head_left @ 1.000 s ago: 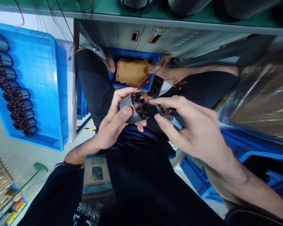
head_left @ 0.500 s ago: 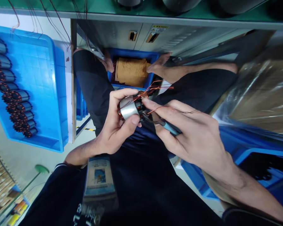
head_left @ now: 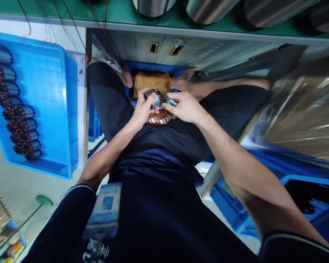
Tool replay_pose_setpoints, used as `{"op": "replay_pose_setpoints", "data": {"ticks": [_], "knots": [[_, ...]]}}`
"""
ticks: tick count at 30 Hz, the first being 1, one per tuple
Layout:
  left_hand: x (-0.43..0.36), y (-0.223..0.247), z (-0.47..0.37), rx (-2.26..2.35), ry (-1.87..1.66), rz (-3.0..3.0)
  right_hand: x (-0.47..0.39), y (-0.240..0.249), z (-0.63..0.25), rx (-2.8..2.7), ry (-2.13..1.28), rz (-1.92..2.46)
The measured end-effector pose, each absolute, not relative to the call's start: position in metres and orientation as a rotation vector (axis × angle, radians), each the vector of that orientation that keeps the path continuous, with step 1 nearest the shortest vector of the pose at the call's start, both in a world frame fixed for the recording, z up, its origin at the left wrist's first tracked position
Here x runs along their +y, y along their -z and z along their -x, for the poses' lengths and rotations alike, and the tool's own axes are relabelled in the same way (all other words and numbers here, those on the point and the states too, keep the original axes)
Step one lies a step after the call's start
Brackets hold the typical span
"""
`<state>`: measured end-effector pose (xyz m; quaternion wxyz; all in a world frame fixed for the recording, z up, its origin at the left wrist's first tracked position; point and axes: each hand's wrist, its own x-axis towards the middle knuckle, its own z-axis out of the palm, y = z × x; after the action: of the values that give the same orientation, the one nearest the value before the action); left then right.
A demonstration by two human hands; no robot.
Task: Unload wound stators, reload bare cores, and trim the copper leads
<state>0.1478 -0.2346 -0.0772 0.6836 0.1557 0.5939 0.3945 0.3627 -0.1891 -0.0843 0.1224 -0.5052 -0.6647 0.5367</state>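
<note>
My left hand (head_left: 143,109) is closed round a small silver motor stator (head_left: 155,101), held low between my knees. Its dark end faces right, and the fingers hide part of the body. In my right hand (head_left: 188,106) is a pair of cutting pliers (head_left: 170,100) with light blue handles. The plier jaws point up and left, close to the stator's end; whether they touch it I cannot tell. Below both hands lies a beaded seat cover (head_left: 159,117). Just beyond them, a blue bin (head_left: 155,67) on the floor holds brown cardboard (head_left: 152,82).
At left, a blue tray (head_left: 53,109) holds several stators (head_left: 22,112) in rows. Metal cylinders (head_left: 153,6) stand on the green bench (head_left: 120,11), and thin wires (head_left: 74,27) hang over its edge. A plastic-wrapped box (head_left: 304,113) and a blue crate (head_left: 233,208) are at right.
Both hands have moved down and away from my body, towards the floor bin, with the stator and pliers. The loose copper wires seen at the stator's end before no longer show.
</note>
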Motion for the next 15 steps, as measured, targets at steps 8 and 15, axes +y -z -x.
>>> {"op": "replay_pose_setpoints", "data": {"ticks": [8, 15], "knots": [[-0.26, 0.009, -0.126, 1.129, -1.033, -0.554, -0.218, 0.023, -0.364, -2.054, -1.236, 1.335], [-0.278, -0.056, -0.133, 0.985, -1.215, -0.63, -0.246, -0.055, -0.372, -2.28, -0.951, 1.198]]}}
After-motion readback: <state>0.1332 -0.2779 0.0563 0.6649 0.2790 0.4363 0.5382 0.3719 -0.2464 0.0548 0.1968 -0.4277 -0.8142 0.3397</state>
